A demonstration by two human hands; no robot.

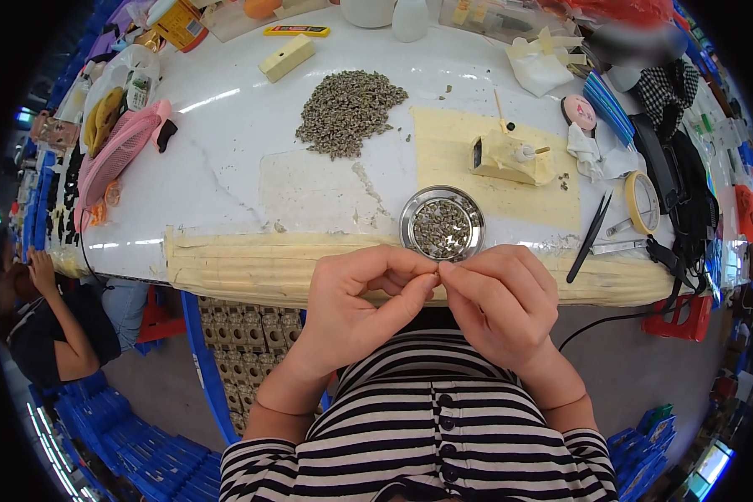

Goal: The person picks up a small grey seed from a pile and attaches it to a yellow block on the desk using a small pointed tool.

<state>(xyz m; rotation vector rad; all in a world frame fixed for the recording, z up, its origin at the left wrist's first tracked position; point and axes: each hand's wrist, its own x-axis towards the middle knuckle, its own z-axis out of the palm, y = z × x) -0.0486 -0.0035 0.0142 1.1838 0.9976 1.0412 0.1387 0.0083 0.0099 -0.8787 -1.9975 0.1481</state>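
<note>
Thumb and forefinger of my left hand (361, 303) are pinched together at the table's front edge. My right hand (504, 303) is also pinched, its fingertips meeting the left ones. A tiny piece seems to sit between them, too small to name. Just beyond the fingertips stands a round metal dish (407, 224) with many small metal parts (443, 227) in it. Farther back lies a large heap of small grey-brown metal parts (347, 109). Right of the dish is a tape-covered block (510, 159) with a thin stick and a small white nozzle on it.
Black tweezers (589, 238), a tape roll (642, 202) and a metal tool (619, 248) lie at the right. A pink mesh pouch (117, 159) is at the left. Beige padding (234, 266) covers the front edge. A blue crate (205, 368) stands below; another person (67, 330) sits far left.
</note>
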